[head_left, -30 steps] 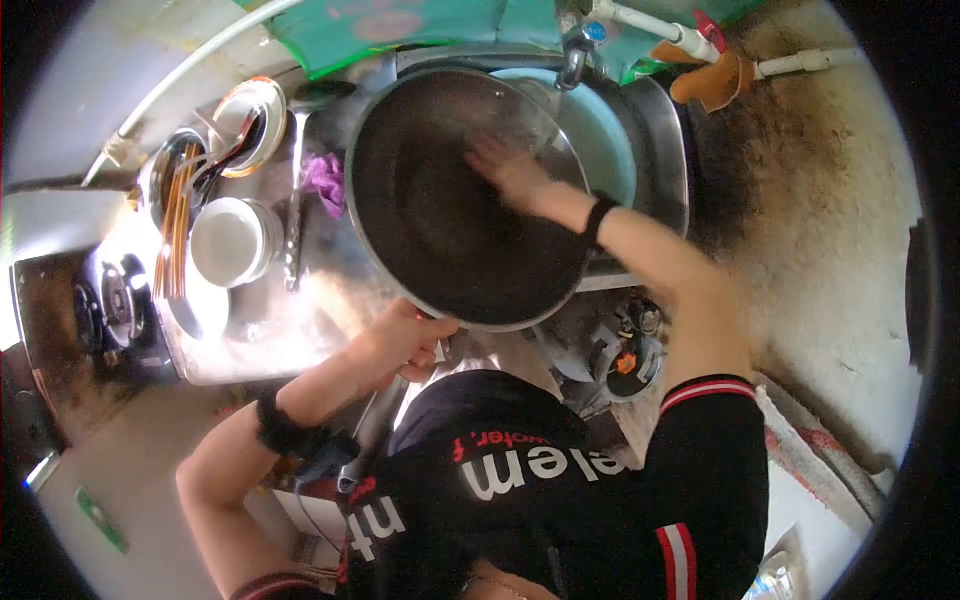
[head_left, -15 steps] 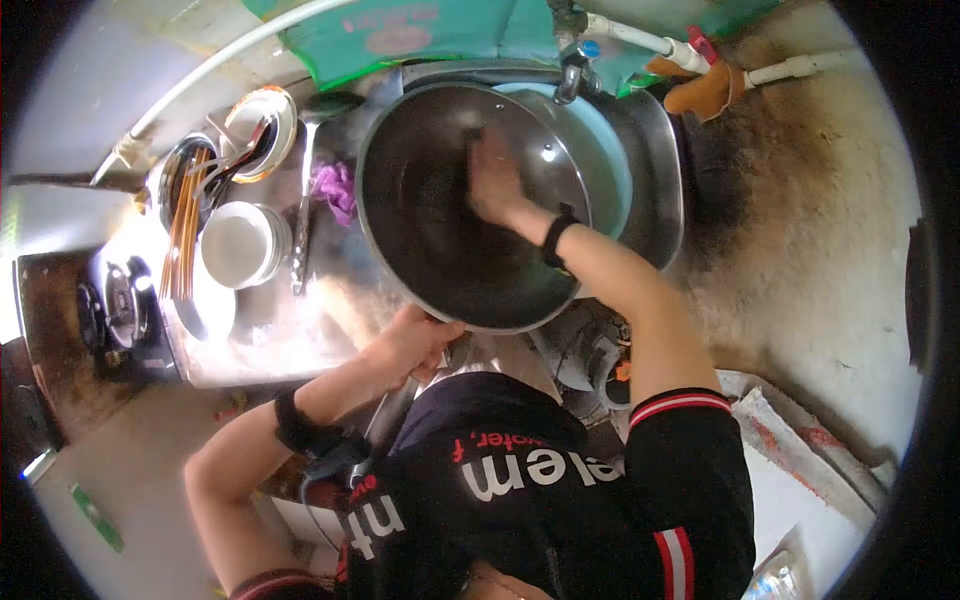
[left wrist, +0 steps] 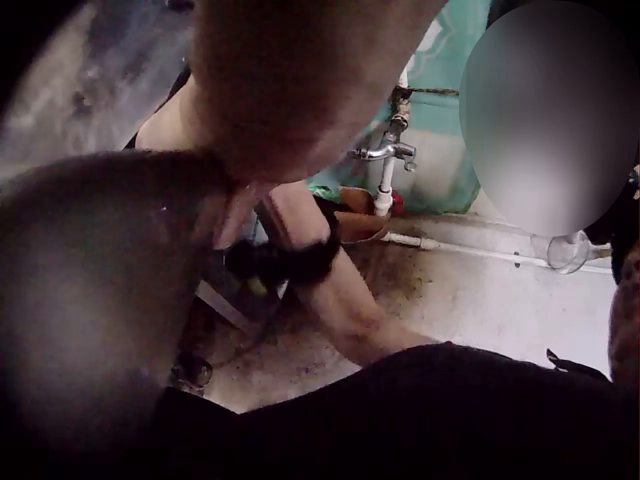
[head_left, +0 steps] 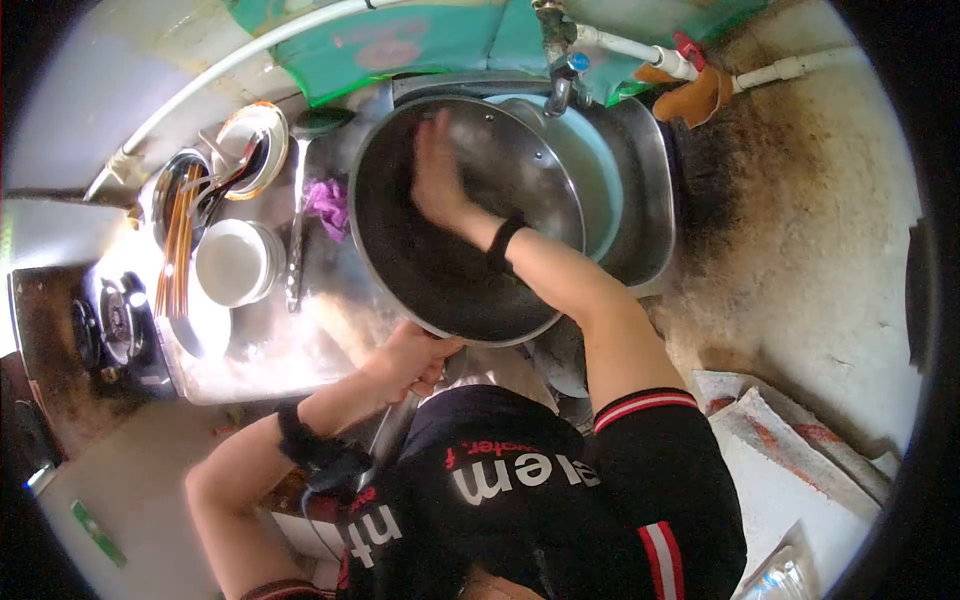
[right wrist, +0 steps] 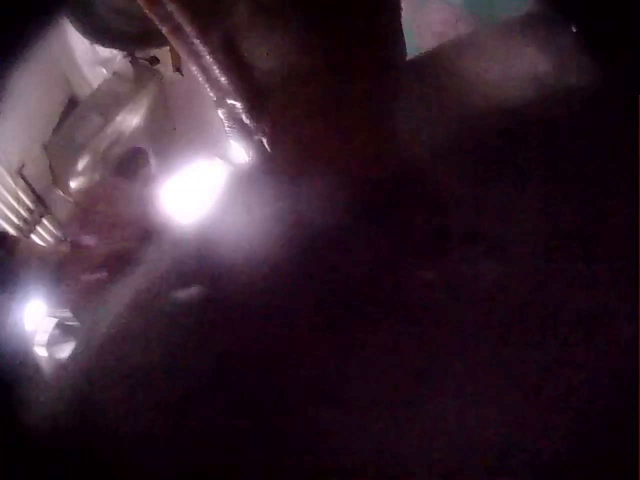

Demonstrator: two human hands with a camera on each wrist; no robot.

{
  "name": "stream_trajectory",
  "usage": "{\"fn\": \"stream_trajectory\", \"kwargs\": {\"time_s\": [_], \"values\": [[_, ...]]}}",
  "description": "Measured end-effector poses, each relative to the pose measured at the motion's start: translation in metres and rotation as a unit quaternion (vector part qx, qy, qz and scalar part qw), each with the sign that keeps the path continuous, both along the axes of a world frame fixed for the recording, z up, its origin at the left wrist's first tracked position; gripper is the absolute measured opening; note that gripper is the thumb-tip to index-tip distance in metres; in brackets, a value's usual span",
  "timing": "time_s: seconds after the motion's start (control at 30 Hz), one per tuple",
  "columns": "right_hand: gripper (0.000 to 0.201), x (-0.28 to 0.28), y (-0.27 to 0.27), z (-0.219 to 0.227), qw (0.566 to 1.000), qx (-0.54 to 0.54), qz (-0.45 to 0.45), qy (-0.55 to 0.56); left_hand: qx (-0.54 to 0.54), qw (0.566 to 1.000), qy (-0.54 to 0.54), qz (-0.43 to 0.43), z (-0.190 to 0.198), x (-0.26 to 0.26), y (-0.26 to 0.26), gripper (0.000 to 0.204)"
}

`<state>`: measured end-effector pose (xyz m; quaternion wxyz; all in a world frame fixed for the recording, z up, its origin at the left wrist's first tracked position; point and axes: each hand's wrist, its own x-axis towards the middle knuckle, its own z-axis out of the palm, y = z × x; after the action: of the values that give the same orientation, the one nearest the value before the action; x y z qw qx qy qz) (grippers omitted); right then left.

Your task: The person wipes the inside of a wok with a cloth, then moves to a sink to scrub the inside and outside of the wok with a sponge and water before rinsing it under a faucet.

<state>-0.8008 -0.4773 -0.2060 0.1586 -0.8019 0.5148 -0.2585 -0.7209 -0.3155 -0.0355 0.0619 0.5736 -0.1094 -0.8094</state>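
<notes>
A large dark wok [head_left: 450, 270] is held tilted over the left part of the sink in the head view. The left hand [head_left: 412, 362] grips it at the near edge, fingers curled. Inside the wok, the right hand [head_left: 442, 190] lies with straight, slightly blurred fingers toward the upper left of the inner surface; whether the palm touches it cannot be told. In the left wrist view the left hand [left wrist: 290, 90] looms large beside the dark wok [left wrist: 100, 290]. The right wrist view is mostly dark.
A light blue basin [head_left: 603, 170] stands in the metal sink [head_left: 655, 215] behind the wok, under a tap [head_left: 562, 90]. Left of the wok lie a purple cloth [head_left: 327, 207], a long-handled ladle [head_left: 296, 240], stacked white bowls [head_left: 232, 265] and chopsticks [head_left: 178, 245].
The right hand has moved left across the inside of the wok, from its right side to the upper left. The left hand keeps its grip at the near edge.
</notes>
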Motion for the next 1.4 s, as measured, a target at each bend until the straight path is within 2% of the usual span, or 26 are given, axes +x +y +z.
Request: {"fn": "stream_trajectory", "kwargs": {"time_s": [0.03, 0.1, 0.17, 0.23, 0.3, 0.37, 0.4, 0.43, 0.47, 0.5, 0.53, 0.6, 0.67, 0.73, 0.77, 0.8, 0.83, 0.9, 0.93, 1.03, 1.13, 1.17, 1.23, 1.3, 1.37, 1.4], "values": [[0.066, -0.022, -0.008, -0.001, 0.992, -0.002, -0.05, 0.118, 0.0, 1.0, -0.008, -0.015, 0.003, -0.001, 0.0, 0.013], [0.067, -0.071, 0.0, -0.009, 0.972, 0.001, -0.054, 0.231, 0.002, 1.0, -0.002, -0.01, 0.003, 0.001, 0.0, 0.013], [0.067, -0.102, 0.026, -0.006, 0.939, 0.181, -0.074, 0.282, 0.001, 1.0, 0.007, -0.003, 0.004, 0.003, -0.002, 0.013], [0.06, -0.118, 0.066, 0.014, 0.876, 0.364, -0.005, 0.315, 0.01, 0.999, 0.031, 0.003, 0.004, 0.004, -0.006, 0.014], [0.064, -0.132, 0.104, 0.057, 0.882, 0.382, 0.174, 0.214, 0.015, 0.999, 0.038, 0.011, -0.002, 0.008, -0.005, 0.015], [0.066, -0.139, 0.118, 0.079, 0.904, 0.266, 0.23, 0.244, 0.018, 0.998, 0.048, 0.024, -0.004, 0.006, -0.007, 0.016], [0.059, -0.156, 0.118, 0.056, 0.885, 0.259, 0.235, 0.309, 0.017, 0.999, 0.032, 0.004, 0.0, 0.004, -0.007, 0.014], [0.048, -0.157, 0.101, 0.056, 0.88, 0.409, 0.041, 0.238, 0.013, 1.0, 0.015, -0.016, 0.003, 0.003, -0.01, 0.013], [0.041, -0.178, 0.094, 0.034, 0.87, 0.064, 0.139, 0.469, 0.01, 1.0, 0.015, -0.016, 0.004, 0.003, -0.013, 0.013], [0.04, -0.189, 0.07, 0.025, 0.896, 0.001, 0.131, 0.424, 0.015, 1.0, 0.022, -0.016, 0.005, 0.004, -0.014, 0.015], [0.044, -0.179, 0.046, 0.039, 0.869, 0.03, 0.119, 0.479, 0.021, 0.999, 0.028, -0.015, 0.006, 0.004, -0.016, 0.016], [0.051, -0.152, 0.004, 0.016, 0.886, -0.095, 0.05, 0.45, 0.018, 0.999, 0.034, -0.023, 0.009, 0.005, -0.017, 0.016], [0.054, -0.109, -0.027, -0.023, 0.96, -0.098, 0.047, 0.26, 0.012, 0.999, 0.043, -0.029, 0.006, 0.005, -0.019, 0.017], [0.06, -0.057, -0.014, -0.002, 0.99, -0.03, 0.136, 0.028, 0.03, 0.997, 0.05, -0.051, 0.001, 0.008, -0.02, 0.018], [0.066, -0.042, -0.005, -0.001, 0.98, -0.062, 0.189, 0.004, 0.029, 0.997, 0.048, -0.052, 0.003, 0.009, -0.021, 0.018], [0.07, -0.036, 0.012, 0.027, 0.962, -0.031, 0.271, 0.006, 0.027, 0.997, 0.031, -0.067, 0.004, 0.009, -0.022, 0.018], [0.077, -0.031, 0.027, 0.045, 0.943, 0.004, 0.322, 0.085, 0.026, 0.996, 0.015, -0.083, 0.005, 0.01, -0.022, 0.018], [0.087, -0.044, 0.067, 0.065, 0.897, 0.141, 0.412, -0.069, 0.024, 0.996, 0.012, -0.084, 0.004, 0.009, -0.022, 0.019], [0.075, -0.052, 0.089, 0.066, 0.867, 0.237, 0.404, -0.17, 0.026, 0.996, 0.009, -0.086, 0.004, 0.009, -0.023, 0.019], [0.078, -0.027, 0.096, 0.083, 0.859, 0.251, 0.305, -0.326, 0.031, 0.998, 0.018, -0.057, 0.007, 0.005, -0.021, 0.018], [0.084, 0.01, 0.033, 0.061, 0.935, 0.036, 0.151, -0.32, 0.033, 0.997, 0.02, -0.065, 0.003, 0.002, -0.018, 0.016], [0.087, 0.012, 0.007, 0.041, 0.95, -0.036, 0.088, -0.297, 0.034, 0.997, 0.014, -0.065, 0.002, 0.001, -0.018, 0.016], [0.087, -0.013, -0.03, -0.002, 0.982, -0.07, -0.051, -0.168, 0.016, 0.998, 0.015, -0.062, 0.007, -0.004, -0.017, 0.017], [0.066, -0.064, -0.031, -0.015, 0.987, -0.054, -0.152, -0.027, -0.006, 0.998, 0.018, -0.062, 0.008, -0.005, -0.017, 0.017], [0.072, -0.115, -0.016, -0.031, 0.959, -0.056, -0.169, 0.222, 0.018, 0.998, 0.057, -0.016, 0.006, -0.003, -0.017, 0.018], [0.069, -0.134, -0.001, -0.02, 0.957, 0.0, -0.129, 0.262, 0.017, 0.998, 0.059, -0.016, 0.007, -0.004, -0.017, 0.018]]}}
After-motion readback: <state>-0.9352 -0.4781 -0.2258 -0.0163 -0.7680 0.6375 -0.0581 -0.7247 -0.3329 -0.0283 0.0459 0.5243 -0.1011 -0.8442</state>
